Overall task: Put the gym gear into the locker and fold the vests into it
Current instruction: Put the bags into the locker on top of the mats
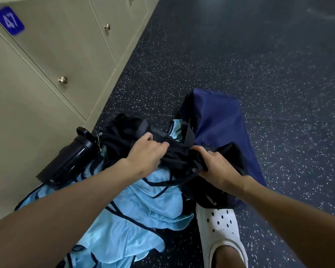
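A heap of gym gear lies on the floor by the lockers. My left hand (147, 151) grips a bundle of black fabric and straps (174, 155), and my right hand (215, 165) grips the same black bundle from its right end. Under it lie light blue vests with dark trim (135, 209). A black bottle (70, 161) lies tilted at the left of the heap, against the locker base. A navy gym bag (220, 120) lies to the right. The lockers are beige; the door with plate 47 (9, 21) is closed.
Beige locker doors with round metal knobs (62, 80) fill the left side. Dark speckled floor (240, 64) spreads to the right and far side. My foot in a white perforated clog (222, 229) stands beside the navy bag and vests.
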`<action>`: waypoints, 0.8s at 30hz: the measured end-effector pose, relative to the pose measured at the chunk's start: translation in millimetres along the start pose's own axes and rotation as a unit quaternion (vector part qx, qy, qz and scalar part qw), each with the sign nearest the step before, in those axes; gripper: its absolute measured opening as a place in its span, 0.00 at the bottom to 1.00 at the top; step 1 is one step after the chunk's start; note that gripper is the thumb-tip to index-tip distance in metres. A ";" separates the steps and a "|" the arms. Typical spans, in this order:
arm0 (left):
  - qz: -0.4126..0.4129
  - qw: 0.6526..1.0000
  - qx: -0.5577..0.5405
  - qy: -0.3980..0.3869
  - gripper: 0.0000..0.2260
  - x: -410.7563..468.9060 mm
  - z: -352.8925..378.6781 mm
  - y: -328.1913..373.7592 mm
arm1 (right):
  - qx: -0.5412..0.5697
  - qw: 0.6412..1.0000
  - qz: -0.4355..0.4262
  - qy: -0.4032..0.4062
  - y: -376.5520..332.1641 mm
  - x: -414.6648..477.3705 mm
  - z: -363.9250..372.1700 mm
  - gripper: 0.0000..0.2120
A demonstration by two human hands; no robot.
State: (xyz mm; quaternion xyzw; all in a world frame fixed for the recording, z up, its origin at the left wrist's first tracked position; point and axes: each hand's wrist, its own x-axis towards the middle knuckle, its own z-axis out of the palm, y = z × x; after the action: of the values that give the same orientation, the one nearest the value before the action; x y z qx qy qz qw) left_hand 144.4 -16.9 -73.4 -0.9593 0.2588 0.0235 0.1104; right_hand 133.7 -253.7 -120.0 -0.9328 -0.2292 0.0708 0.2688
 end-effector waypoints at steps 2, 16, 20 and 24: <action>-0.007 0.999 -0.020 0.046 0.13 -0.9 -9.1 -10.0 | -0.006 0.999 -0.025 0.020 -6.5 3.2 -13.3 0.23; -0.066 0.964 0.018 0.257 0.19 -103.4 -239.8 -131.4 | 0.004 0.978 -0.184 0.099 -208.4 49.2 -204.1 0.24; -0.155 0.950 0.037 0.268 0.18 -176.8 -301.5 -149.9 | 0.007 0.964 -0.243 0.106 -291.4 56.0 -235.8 0.21; -0.284 0.927 0.038 0.244 0.19 -243.9 -339.9 -163.8 | 0.018 0.956 -0.278 0.092 -367.4 67.9 -243.8 0.18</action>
State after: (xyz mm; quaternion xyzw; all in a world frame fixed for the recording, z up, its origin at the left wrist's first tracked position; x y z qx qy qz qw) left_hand 11.6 164.6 315.5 -0.9638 -0.0044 -0.2533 0.0827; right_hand 112.9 -60.8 281.7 -0.8297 -0.4523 -0.0891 0.3147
